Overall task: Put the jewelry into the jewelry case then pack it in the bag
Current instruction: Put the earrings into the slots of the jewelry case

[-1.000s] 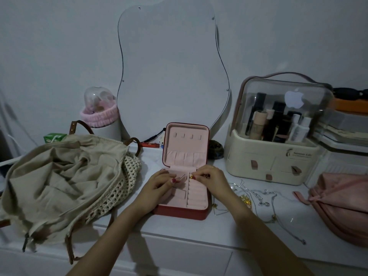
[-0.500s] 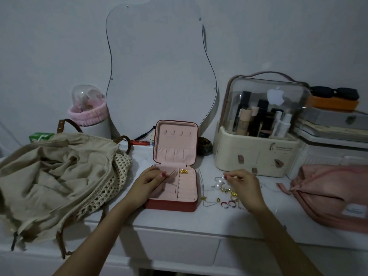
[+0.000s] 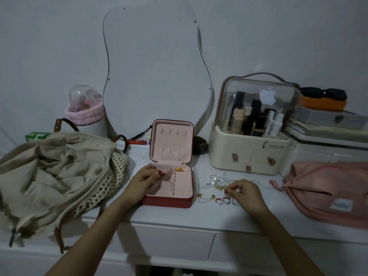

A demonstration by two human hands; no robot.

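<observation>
Our right hand (image 3: pixel 244 193) is down on the desk (image 3: pixel 199 218), fingertips pinched into the loose jewelry (image 3: pixel 217 191); something small seems to be nipped between thumb and forefinger, though we cannot tell which piece. Around it lie two pearl earrings (image 3: pixel 213 180), thin chains (image 3: pixel 201 198), a few gold bits and three rings (image 3: pixel 222 200) in a row near the desk's front edge.

Our left hand (image 3: pixel 144 181) rests on the left side of the open jewelry case (image 3: pixel 169 186), fingers curled on the pink lining, steadying it rather than gripping anything we can make out. The case sits mid-desk, lid (image 3: pixel 172 141) upright against the mirror (image 3: pixel 155 66). A small gold piece (image 3: pixel 179 169) already lies in its top right compartment; the other slots look empty.

Further left the beige bag (image 3: pixel 53 176) slumps over the desk's left end, mouth open, with nothing of ours in it that we can see. At the right end sit the cosmetics organizer (image 3: pixel 253 150) and a pink pouch (image 3: pixel 328 192).

So we judge we are early on: one item stowed, most of the pile still to move, then the case to close and pack.
</observation>
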